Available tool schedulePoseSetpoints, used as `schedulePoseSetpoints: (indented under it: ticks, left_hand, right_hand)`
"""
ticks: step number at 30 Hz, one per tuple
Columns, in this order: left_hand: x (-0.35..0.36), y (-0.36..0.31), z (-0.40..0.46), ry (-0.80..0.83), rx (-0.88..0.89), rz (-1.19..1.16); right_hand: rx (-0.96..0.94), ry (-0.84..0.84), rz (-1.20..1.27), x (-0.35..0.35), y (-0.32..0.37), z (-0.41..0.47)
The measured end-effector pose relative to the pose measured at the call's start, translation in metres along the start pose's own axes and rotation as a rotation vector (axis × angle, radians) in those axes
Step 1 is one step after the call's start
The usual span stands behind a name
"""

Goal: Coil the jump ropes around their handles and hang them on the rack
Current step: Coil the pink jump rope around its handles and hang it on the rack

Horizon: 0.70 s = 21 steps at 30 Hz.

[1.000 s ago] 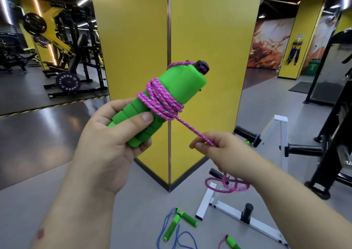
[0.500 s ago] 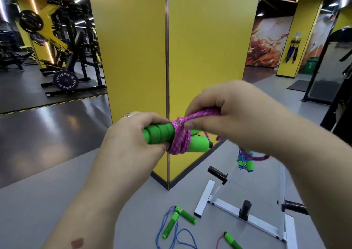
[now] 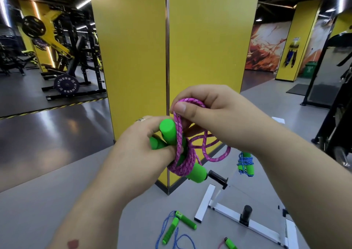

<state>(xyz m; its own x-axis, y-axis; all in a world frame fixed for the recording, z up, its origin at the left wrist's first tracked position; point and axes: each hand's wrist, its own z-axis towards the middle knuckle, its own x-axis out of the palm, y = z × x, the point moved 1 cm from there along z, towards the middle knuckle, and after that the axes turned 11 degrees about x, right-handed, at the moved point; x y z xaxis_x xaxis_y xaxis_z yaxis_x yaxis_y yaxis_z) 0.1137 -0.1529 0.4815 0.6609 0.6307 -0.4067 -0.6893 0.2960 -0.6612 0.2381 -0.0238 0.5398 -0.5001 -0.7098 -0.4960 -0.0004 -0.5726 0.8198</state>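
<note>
- Rope work has moved on in the last second: a moment ago the pink rope [image 3: 183, 151] ran out in one taut strand from the raised green handles [image 3: 167, 132] to the right hand [image 3: 207, 113]; now that hand has come up over the handles, carrying a doubled loop of rope.
- Left hand [image 3: 141, 149] still grips the handle pair, fingers curled tight round the foam, but it has rolled them from pointing up and away to lying across the body, one end cap facing the camera and the other end sticking out low right.
- Right thumb and forefinger are pinched together on the loop, just above the handles; the other fingers are folded behind it.
- Coil on the handles looks thicker than before, and only a short slack bight hangs under the right wrist, so most of the length seems taken up.
- Whether the loop is being tucked under a turn or simply laid over, I cannot tell; the hands hide the crossing.
- Meaning for the task: this rope is near the end of its wrapping and will soon want hanging.
- On the white rack [image 3: 204, 203] a blue-roped bundle [image 3: 245, 164] already hangs from a peg, while a loose blue rope [image 3: 179, 227] and another green handle [image 3: 230, 243] lie on the floor, not yet coiled.
</note>
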Motion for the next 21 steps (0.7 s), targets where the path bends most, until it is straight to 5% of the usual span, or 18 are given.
schedulePoseSetpoints:
  ticks: [5, 9, 13, 17, 21]
  left_hand:
    - [-0.002, 0.004, -0.003, -0.029, 0.003, -0.254]
    - [-0.001, 0.008, -0.007, -0.038, 0.040, -0.463]
    - [-0.002, 0.015, -0.010, -0.007, 0.078, -0.771]
    - [0.006, 0.023, -0.008, -0.063, 0.011, -0.976]
    - [0.012, 0.021, 0.003, -0.240, -0.047, -1.093]
  right_hand:
    - [0.086, -0.019, 0.235, 0.001, -0.011, 0.005]
    - [0.138, -0.047, 0.174, 0.001, -0.017, 0.008]
    - [0.281, 0.140, 0.261, -0.008, -0.021, 0.009]
    - [0.373, 0.327, 0.213, -0.016, -0.022, 0.010]
    - [0.371, 0.200, -0.091, -0.020, -0.031, 0.006]
